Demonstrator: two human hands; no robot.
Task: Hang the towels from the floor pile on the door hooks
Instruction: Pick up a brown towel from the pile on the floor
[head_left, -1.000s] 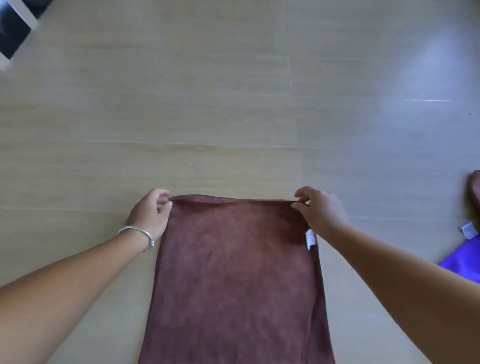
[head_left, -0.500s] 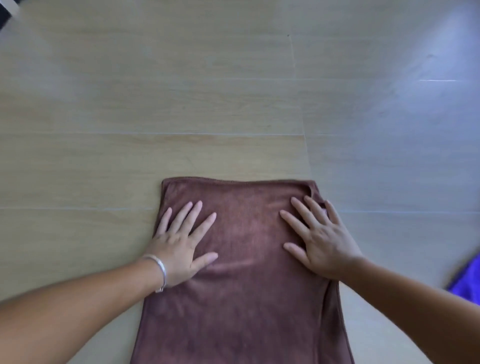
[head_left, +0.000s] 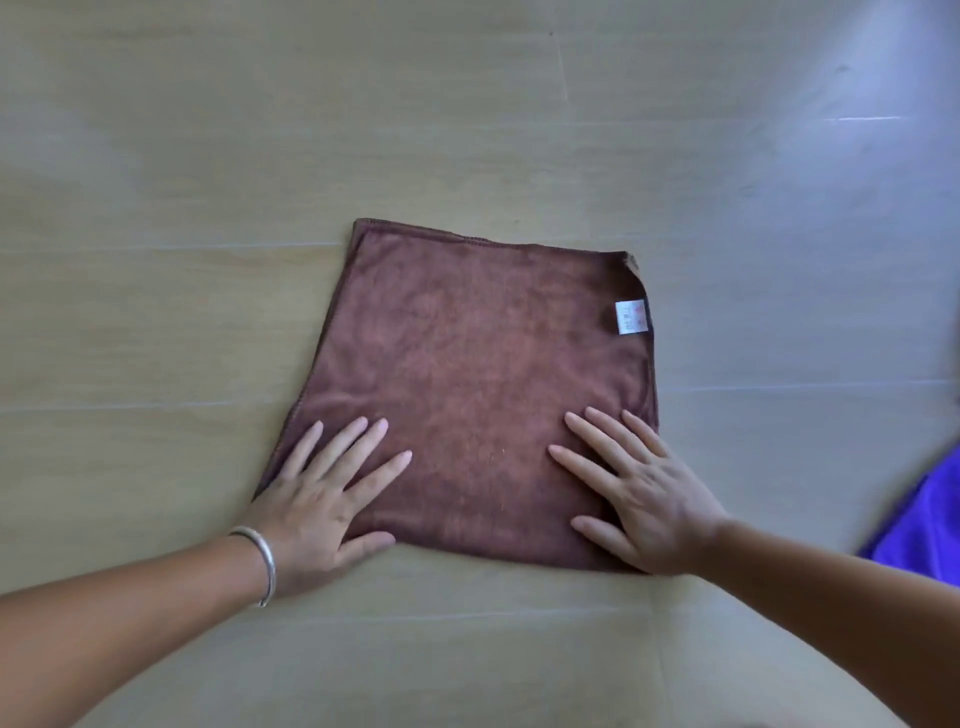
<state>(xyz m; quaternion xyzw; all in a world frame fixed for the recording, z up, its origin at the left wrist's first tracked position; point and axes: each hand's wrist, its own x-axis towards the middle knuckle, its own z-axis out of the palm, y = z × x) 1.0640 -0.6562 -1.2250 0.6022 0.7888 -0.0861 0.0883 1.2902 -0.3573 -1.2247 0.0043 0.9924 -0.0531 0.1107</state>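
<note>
Wood-look floor (head_left: 208, 322) under everything. Brown towel (head_left: 467, 395) lies flat, folded square, reaching away from both hands. Left hand (head_left: 322, 499) and right hand (head_left: 644, 493) press its near corners, fingers straight and spread (2 flat palms). Purple cloth (head_left: 919, 530) right of right hand. White tag (head_left: 630, 317) beyond right hand. Bangle (head_left: 260, 561) on left wrist.

The whole view is filled by a floor (head_left: 208, 156) of pale, beige wood-look planks, laid with thin seams (head_left: 563, 73) between them. A soft bluish-white glare (head_left: 857, 119) is cast across its upper right part, where the surface is seen to be glossy.
</note>
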